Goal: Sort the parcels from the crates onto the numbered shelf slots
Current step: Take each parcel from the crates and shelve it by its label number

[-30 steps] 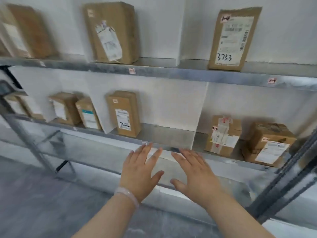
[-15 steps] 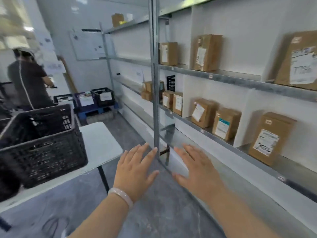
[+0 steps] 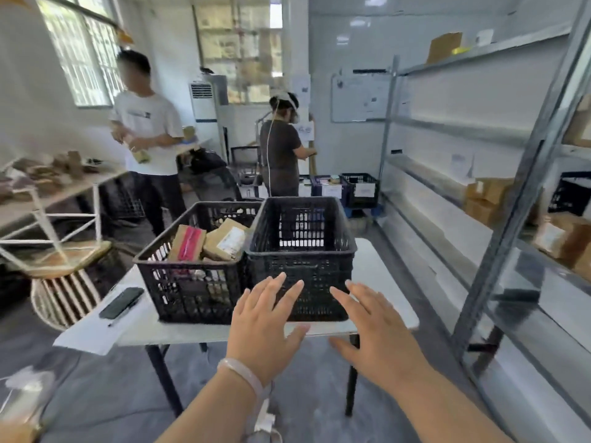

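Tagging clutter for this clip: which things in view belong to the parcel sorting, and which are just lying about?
Part of the job:
left crate
parcels inside it
right crate
shelf rack
left hand and right hand, both holding nothing

Just lying about:
phone
paper sheet
whiteboard

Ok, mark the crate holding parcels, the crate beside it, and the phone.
Crate holding parcels point(image 3: 192, 290): head view, its front wall.
Crate beside it point(image 3: 300, 252): head view, its near rim.
Phone point(image 3: 121, 302): head view, middle of its dark face.
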{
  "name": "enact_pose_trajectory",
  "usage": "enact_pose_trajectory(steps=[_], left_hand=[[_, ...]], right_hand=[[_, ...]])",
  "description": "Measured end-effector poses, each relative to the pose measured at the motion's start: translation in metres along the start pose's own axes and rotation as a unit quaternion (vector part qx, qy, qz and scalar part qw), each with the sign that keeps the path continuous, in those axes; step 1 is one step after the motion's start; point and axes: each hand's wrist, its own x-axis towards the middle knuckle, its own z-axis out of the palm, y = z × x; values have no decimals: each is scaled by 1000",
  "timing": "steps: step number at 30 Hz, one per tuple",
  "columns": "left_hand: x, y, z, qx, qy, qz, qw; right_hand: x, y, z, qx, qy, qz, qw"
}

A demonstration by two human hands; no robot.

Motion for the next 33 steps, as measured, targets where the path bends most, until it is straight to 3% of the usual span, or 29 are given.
enact_pose_trajectory(steps=[9, 16, 27, 33], left_hand=[[42, -124, 41, 9, 9, -91, 996], [110, -216, 80, 31, -46, -139, 989], [188, -319, 135, -11, -103, -210, 972], [234, -357, 179, -91, -177, -199, 960]], right_hand=[[146, -40, 85, 65, -34, -95, 993], [280, -40, 125, 99, -36, -114, 988], [398, -41, 187, 104, -80, -101, 986], [430, -36, 215, 86, -91, -43, 991]])
